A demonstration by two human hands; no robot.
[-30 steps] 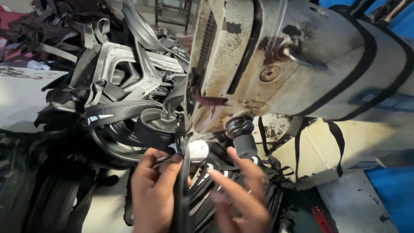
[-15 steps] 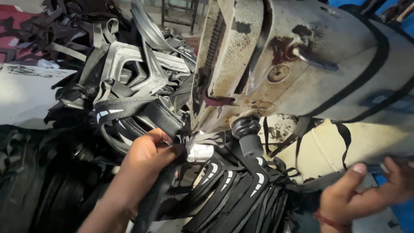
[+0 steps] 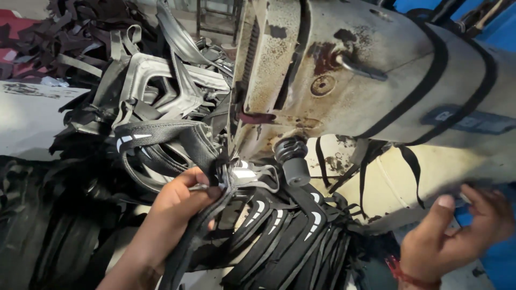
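**Left hand on strap at needle; right hand away at machine's side**

The left hand (image 3: 180, 201) pinches a black strap (image 3: 215, 217) just under the head of the worn sewing machine (image 3: 344, 75), fingers closed on it beside the presser foot (image 3: 244, 174). The right hand (image 3: 457, 236), which was on the strap a second ago, has moved well apart to the right, fingers loosely curled and holding nothing visible. So the strap now rests with one hand alone. A heap of black straps (image 3: 279, 236) with white marks lies below on the bench (image 3: 32, 118).
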